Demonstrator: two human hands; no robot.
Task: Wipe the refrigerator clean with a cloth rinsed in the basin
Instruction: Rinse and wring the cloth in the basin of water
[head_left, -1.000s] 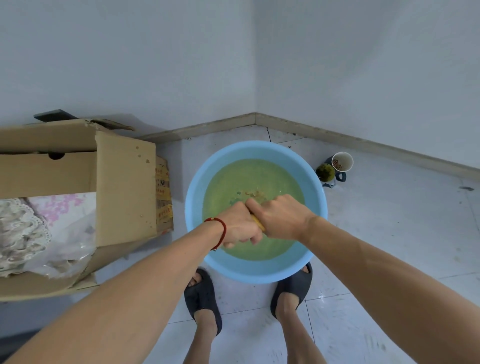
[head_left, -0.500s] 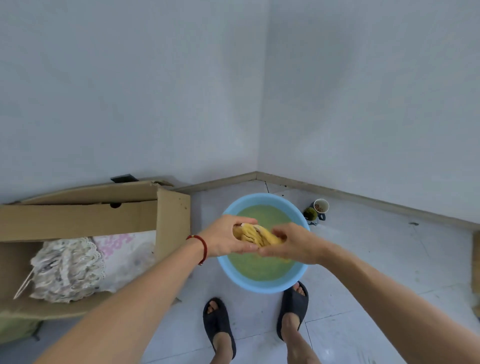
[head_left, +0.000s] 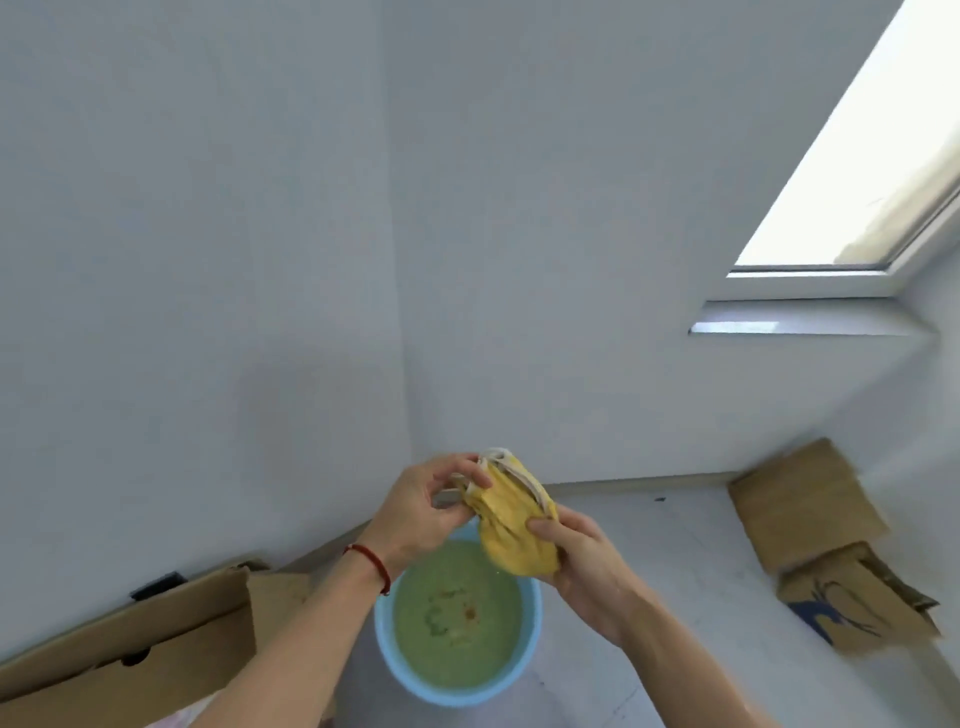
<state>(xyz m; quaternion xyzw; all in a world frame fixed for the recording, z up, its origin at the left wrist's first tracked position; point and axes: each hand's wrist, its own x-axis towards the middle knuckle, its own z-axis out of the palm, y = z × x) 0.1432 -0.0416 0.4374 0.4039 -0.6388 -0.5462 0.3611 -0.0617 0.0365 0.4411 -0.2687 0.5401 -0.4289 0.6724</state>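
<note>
Your left hand (head_left: 422, 512) pinches the top of the yellow cloth (head_left: 511, 525); your right hand (head_left: 582, 564) grips its bunched lower part above the basin (head_left: 531, 623).

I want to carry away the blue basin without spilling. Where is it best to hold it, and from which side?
Probably grip the blue basin by its rim at two opposite points, left and right, coming from above. It sits flat on the floor, nearly full of greenish water. The cardboard box stands close at its left, so that side is tighter.
</note>
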